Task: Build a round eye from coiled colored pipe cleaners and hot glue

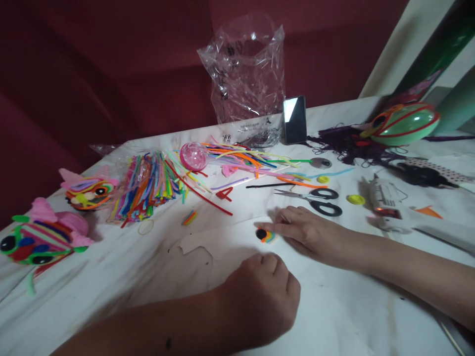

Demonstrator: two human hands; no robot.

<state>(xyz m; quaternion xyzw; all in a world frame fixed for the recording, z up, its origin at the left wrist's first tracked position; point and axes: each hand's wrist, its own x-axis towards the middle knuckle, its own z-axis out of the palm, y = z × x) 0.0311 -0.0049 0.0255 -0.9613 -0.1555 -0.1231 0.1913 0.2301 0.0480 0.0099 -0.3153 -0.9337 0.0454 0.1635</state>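
Note:
On white paper point(237, 237) lies a small black disc point(261, 234) with bands of orange, yellow and blue pipe cleaner along its lower right edge. The outstretched index finger of my right hand point(309, 235) touches the disc's upper edge; its other fingers are partly bent. Nearer to me and just below the piece, my left hand point(265, 294) is closed in a fist, and whatever may be inside it is hidden. Black-handled scissors point(322, 201) lie with blades apart just beyond my right hand. A short striped bit of pipe cleaner point(190, 217) rests farther left.
Bundled pipe cleaners point(144, 185) and two decorated fish-like figures point(48, 235) occupy the left. A pink clear half-ball point(193, 156), plastic bag point(248, 74) and phone point(295, 119) stand behind. At right are a glue gun point(389, 202), yellow lids point(355, 199) and a green balloon-like figure point(406, 126).

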